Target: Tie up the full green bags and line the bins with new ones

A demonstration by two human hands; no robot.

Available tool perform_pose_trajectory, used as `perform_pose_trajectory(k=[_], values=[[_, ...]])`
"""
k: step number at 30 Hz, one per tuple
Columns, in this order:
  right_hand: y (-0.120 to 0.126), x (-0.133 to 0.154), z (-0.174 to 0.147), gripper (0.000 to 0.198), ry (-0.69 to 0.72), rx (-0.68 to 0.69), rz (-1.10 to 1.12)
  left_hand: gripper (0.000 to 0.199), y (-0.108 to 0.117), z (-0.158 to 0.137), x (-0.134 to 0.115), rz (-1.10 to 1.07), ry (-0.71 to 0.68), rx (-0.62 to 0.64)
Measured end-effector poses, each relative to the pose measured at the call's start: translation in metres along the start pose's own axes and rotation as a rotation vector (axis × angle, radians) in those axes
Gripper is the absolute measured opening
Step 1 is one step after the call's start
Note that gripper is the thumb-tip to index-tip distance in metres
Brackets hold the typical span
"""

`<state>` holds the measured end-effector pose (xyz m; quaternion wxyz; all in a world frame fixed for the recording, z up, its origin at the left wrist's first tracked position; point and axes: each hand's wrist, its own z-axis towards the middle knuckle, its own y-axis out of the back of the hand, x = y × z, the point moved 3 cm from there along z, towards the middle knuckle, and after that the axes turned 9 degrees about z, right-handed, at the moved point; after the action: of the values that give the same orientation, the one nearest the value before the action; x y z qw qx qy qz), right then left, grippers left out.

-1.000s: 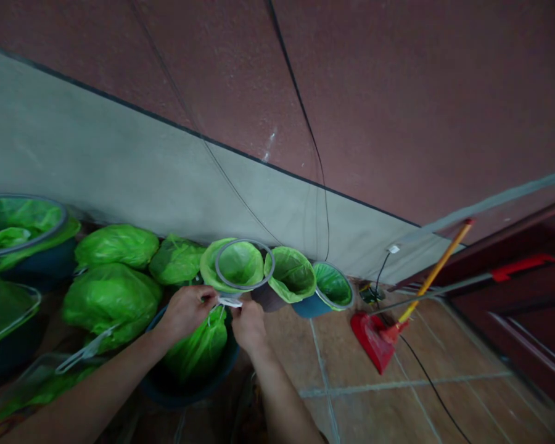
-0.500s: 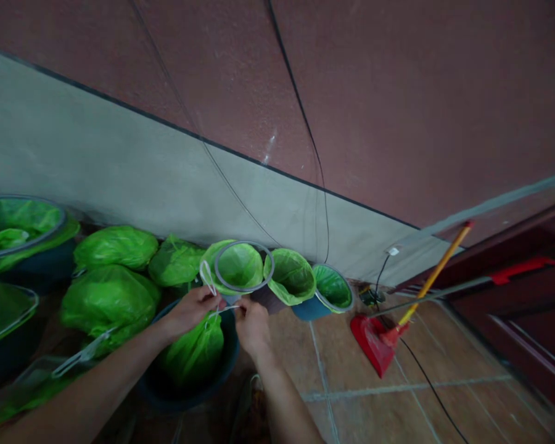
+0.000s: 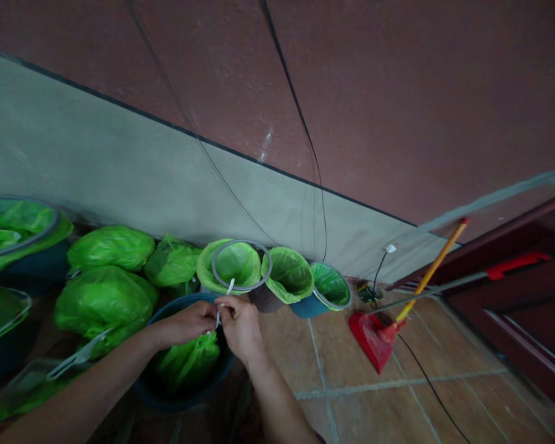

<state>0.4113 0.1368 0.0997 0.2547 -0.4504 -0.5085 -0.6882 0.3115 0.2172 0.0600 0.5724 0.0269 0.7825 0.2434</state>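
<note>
My left hand [image 3: 195, 322] and my right hand [image 3: 239, 325] meet above a dark blue bin [image 3: 150, 394]. Both pinch a white drawstring [image 3: 231, 285], whose end sticks up past my right fingers. Below them, the gathered neck of a green garbage bag [image 3: 192, 361] hangs from the string, its body down inside the bin. How the string is looped between my fingertips is hidden.
Filled green bags [image 3: 106, 302] lie to the left, beside large lined bins [image 3: 23, 271]. Small lined bins [image 3: 287, 274] stand along the wall. At right, a red dustpan [image 3: 372, 339] with a yellow handle rests on the tiles near a dark red door [image 3: 513, 308].
My hands have drawn together over the bin. The white loop that stood above my left hand is gone from there, and a string end now points up from my right fingers.
</note>
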Motion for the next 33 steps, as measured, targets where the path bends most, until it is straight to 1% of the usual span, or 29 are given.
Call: perform_pose_trajectory(k=[2,3,5,6,8,11,14,16,19,22,23,25,27,29,31,33], values=[[0.000,-0.006,0.000,0.033,-0.045,-0.038,0.010,0.017,0.001,-0.001,-0.006,0.001,-0.022,-0.007],[-0.001,-0.009,0.000,0.042,-0.066,-0.062,0.009,0.021,0.003,-0.002,-0.007,0.010,-0.010,-0.034],[-0.003,-0.014,-0.001,0.062,-0.105,-0.097,0.004,0.028,0.006,-0.001,-0.005,0.029,0.064,-0.124],[-0.005,-0.016,-0.002,0.069,-0.132,-0.092,0.010,0.030,0.008,0.000,-0.003,0.035,0.110,-0.171],[-0.009,-0.020,-0.004,0.074,-0.192,-0.032,0.039,0.034,0.011,0.001,0.002,0.033,0.173,-0.243],[-0.013,-0.023,-0.005,0.069,-0.258,0.045,0.051,0.036,0.013,0.004,0.007,-0.001,0.186,-0.261],[-0.009,-0.026,-0.001,0.059,-0.269,0.003,-0.008,0.036,0.015,0.003,0.008,-0.037,0.172,-0.260],[-0.005,-0.027,0.002,0.055,-0.250,-0.040,0.004,0.036,0.016,0.002,0.005,-0.058,0.167,-0.270],[-0.002,-0.027,0.005,0.065,-0.228,-0.082,0.144,0.037,0.017,-0.001,0.000,-0.125,0.185,-0.286],[-0.003,-0.026,0.002,0.073,-0.230,-0.077,0.236,0.033,0.020,-0.001,0.001,-0.221,0.212,-0.332],[-0.003,-0.025,0.000,0.073,-0.239,-0.054,0.233,0.030,0.021,-0.001,0.003,-0.242,0.217,-0.358],[-0.007,-0.027,-0.005,0.070,-0.286,0.049,0.200,0.025,0.023,0.000,0.008,-0.254,0.212,-0.406],[-0.010,-0.031,-0.010,0.063,-0.359,0.174,0.156,0.021,0.024,0.001,0.010,-0.220,0.178,-0.427],[-0.012,-0.035,-0.013,0.052,-0.394,0.252,0.089,0.018,0.023,0.001,0.008,-0.102,0.121,-0.402],[-0.010,-0.037,-0.014,0.040,-0.349,0.240,-0.010,0.018,0.019,-0.001,0.001,0.069,0.041,-0.346],[-0.005,-0.037,-0.014,0.029,-0.256,0.201,-0.118,0.023,0.016,-0.004,-0.008,0.246,-0.035,-0.318]])
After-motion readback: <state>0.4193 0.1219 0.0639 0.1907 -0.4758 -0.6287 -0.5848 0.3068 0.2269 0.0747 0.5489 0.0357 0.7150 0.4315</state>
